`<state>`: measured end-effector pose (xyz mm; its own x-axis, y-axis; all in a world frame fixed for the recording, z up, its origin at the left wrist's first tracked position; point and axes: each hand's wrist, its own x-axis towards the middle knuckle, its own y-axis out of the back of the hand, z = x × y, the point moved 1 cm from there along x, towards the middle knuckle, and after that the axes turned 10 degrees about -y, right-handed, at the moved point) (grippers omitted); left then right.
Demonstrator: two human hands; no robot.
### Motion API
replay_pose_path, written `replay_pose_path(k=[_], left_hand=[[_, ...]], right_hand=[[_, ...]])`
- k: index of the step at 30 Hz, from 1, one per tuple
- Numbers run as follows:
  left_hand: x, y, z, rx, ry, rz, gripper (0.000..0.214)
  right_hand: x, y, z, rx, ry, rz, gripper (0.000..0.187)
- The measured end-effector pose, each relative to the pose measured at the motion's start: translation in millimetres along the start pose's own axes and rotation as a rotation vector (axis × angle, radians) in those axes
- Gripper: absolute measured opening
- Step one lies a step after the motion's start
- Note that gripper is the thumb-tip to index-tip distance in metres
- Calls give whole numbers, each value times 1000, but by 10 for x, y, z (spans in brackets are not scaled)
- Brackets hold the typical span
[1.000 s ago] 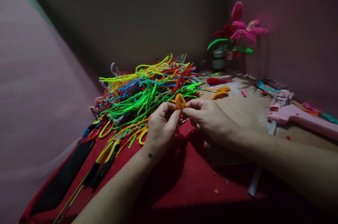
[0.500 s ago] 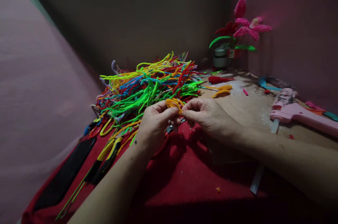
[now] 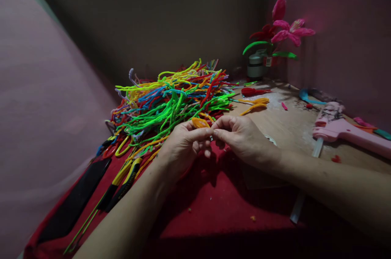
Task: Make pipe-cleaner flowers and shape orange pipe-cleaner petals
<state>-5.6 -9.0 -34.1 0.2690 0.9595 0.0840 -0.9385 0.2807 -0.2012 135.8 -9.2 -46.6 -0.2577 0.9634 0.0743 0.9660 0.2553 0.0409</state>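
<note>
Thumb and fingers of my left hand (image 3: 186,141) pinch an orange pipe cleaner (image 3: 200,123) that is bent into a petal-like loop. My right hand (image 3: 236,132) is closed on the same piece, its thumb and index fingertips meeting my left fingertips at the lower end of the loop. The pinched end itself is hidden by the fingers. Both hands are just above the red cloth (image 3: 220,206). Right behind them lies a big pile of pipe cleaners (image 3: 174,100) in green, yellow, blue, red and orange.
Pliers (image 3: 122,181) with yellow and black handles and a flat black object (image 3: 76,198) lie at left. A pink glue gun (image 3: 339,128) rests at right. Orange petals (image 3: 256,105) and a red bundle (image 3: 255,92) lie behind my right hand, near a pink pipe-cleaner flower (image 3: 291,31).
My fingertips have come together at the loop's lower end, and the orange loop now lies flatter. The left thumb has shifted right. The things on the table stay put.
</note>
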Motion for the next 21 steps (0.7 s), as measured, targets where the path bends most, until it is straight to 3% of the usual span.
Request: replay_pose_path(k=[7, 11, 18, 21], left_hand=[[-12, 28, 95, 101, -66, 36, 21], [7, 101, 186, 292, -195, 88, 24], [-25, 107, 195, 392, -199, 72, 12], [-37, 90, 197, 434, -198, 86, 13]], right_hand=[[11, 23, -20, -49, 14, 17, 10], [49, 45, 22, -136, 7, 22, 11], [43, 38, -5, 221, -205, -123, 4], [44, 34, -6, 246, -233, -186, 2]])
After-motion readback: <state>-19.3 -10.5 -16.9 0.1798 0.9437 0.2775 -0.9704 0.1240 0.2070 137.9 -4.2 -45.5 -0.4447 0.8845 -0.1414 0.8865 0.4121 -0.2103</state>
